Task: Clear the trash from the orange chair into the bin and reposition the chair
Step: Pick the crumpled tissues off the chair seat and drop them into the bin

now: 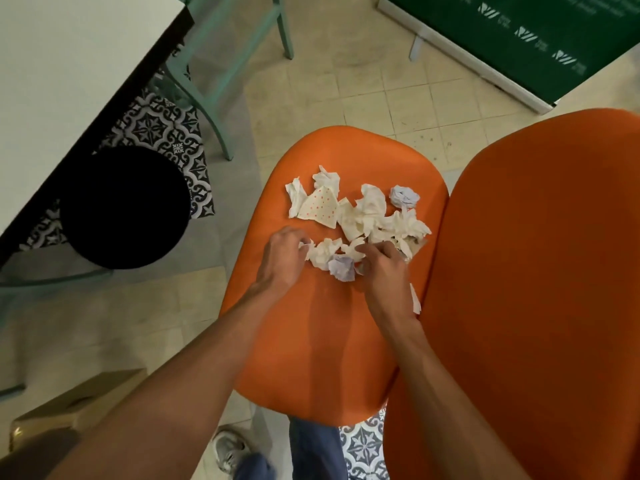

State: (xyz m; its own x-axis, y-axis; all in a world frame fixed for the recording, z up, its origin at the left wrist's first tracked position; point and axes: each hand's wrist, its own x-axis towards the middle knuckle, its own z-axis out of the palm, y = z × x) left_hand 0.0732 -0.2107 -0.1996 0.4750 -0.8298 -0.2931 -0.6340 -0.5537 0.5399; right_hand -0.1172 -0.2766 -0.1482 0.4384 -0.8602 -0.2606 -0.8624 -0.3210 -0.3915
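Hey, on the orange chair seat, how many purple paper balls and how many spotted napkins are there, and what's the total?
Purple paper balls: 2
Spotted napkin: 1
Total: 3

The green banner [554, 29] bears repeated white logos; its lettering is unreadable.

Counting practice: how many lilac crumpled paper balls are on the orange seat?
2: one lilac ball far right in the pile, another against the right hand; more may be hidden.
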